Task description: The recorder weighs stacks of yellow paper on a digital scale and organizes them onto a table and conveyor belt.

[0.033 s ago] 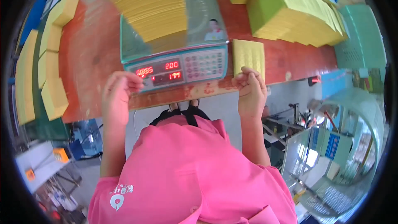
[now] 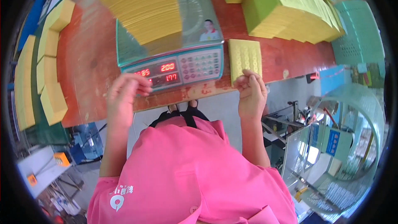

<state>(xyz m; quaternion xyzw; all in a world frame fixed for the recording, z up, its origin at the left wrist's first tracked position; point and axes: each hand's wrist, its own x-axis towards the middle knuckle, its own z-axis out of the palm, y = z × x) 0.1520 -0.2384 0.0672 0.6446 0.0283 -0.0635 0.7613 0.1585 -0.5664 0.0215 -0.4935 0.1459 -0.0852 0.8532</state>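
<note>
A worn red-brown wooden table (image 2: 78, 79) spans the upper half of the frame, a pale sheen of light over its left part, with light grey floor (image 2: 226, 105) showing below its front edge at the centre. At the lower left stands a white side table (image 2: 41, 166) bearing small orange objects (image 2: 61, 159), a blurred jumble (image 2: 64, 203) below it. Toward the right edge, a large, round, pale-green see-through frame (image 2: 369, 99) stands near a dark metal rack (image 2: 295, 112) and a blue sign (image 2: 333, 142), a bright white patch of light (image 2: 313, 155) shining left of the sign.
</note>
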